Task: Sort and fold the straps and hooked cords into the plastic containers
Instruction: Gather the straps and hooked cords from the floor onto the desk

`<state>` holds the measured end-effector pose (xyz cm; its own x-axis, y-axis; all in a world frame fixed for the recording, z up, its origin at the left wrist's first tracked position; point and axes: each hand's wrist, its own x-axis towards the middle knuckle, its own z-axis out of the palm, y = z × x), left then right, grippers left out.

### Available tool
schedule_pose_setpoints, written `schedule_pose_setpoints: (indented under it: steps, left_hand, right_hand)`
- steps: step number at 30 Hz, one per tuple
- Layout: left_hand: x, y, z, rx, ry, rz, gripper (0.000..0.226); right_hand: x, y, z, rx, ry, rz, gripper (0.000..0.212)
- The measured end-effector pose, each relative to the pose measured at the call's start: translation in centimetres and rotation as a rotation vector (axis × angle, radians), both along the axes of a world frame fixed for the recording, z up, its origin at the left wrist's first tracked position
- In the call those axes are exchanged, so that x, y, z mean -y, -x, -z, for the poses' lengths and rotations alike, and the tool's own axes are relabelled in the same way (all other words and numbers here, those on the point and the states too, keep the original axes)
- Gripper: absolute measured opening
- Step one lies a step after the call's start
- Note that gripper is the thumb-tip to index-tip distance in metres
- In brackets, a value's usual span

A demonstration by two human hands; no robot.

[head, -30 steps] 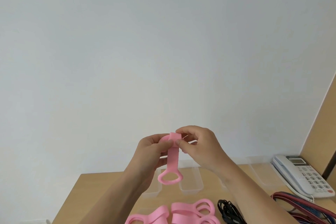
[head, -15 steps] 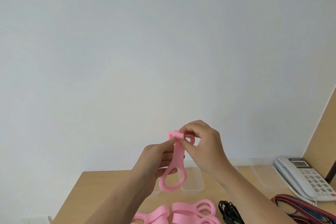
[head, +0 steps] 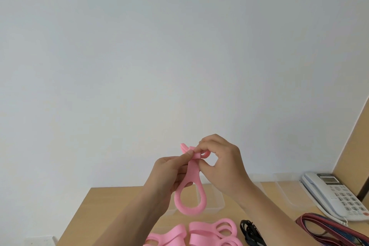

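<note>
I hold a pink strap (head: 192, 185) with a big ring at its lower end up in the air above the wooden table (head: 111, 201). My left hand (head: 169, 173) pinches the strap's upper part from the left. My right hand (head: 221, 164) pinches the folded top end, where a small ring shows between its fingers. Several more pink straps (head: 201, 233) lie in a pile at the near edge. A black cord (head: 249, 233) lies to their right. Clear plastic containers (head: 215, 203) stand on the table behind the held strap, partly hidden by my hands.
A white desk telephone (head: 335, 193) sits at the right. A bundle of red and blue cords (head: 331, 229) lies in front of it. Another clear container (head: 287, 187) stands left of the phone. A wooden panel (head: 355, 146) rises at the far right.
The strap's top end has been folded further over and now sits pinched in my right fingers. The big ring hangs lower and both hands have shifted slightly.
</note>
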<state>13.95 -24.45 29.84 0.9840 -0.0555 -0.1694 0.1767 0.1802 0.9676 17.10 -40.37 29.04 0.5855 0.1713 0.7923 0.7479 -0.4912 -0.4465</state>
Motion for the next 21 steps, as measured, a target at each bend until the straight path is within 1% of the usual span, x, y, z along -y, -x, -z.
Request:
schedule_pose_setpoints:
  steps: [3,6,7,8,10,13,15,21]
  left_hand:
    - [-0.2,0.0,0.1,0.005,-0.008,-0.006,0.036]
    - [-0.6,-0.1,0.1,0.016,-0.013,-0.005,0.033]
    - [-0.7,-0.1,0.1,0.021,-0.015,-0.004,0.031]
    - [-0.7,-0.1,0.1,0.029,-0.015,-0.002,0.030]
    - [-0.7,-0.1,0.0,0.049,-0.017,0.003,0.027]
    - [-0.8,0.2,-0.3,0.078,-0.034,0.021,0.022]
    - [-0.8,0.4,-0.5,0.095,-0.056,0.036,0.020]
    - [-1.0,1.1,-0.4,0.083,-0.089,0.075,0.017]
  right_hand:
    - [0.1,0.1,0.1,-0.026,0.016,0.000,0.027]
    - [0.3,0.5,0.1,-0.074,0.027,-0.011,0.036]
    - [0.4,0.6,0.1,-0.090,0.017,-0.024,0.035]
    - [0.3,0.7,0.1,-0.116,-0.008,-0.036,0.029]
    - [0.1,0.8,-0.2,-0.240,-0.088,-0.037,0.016]
    - [0.0,0.7,-0.7,-0.501,-0.124,-0.023,0.020]
    - [0.1,0.6,-1.0,-0.603,-0.143,-0.073,0.016]
    - [0.5,0.6,-0.8,-0.606,-0.047,-0.080,0.011]
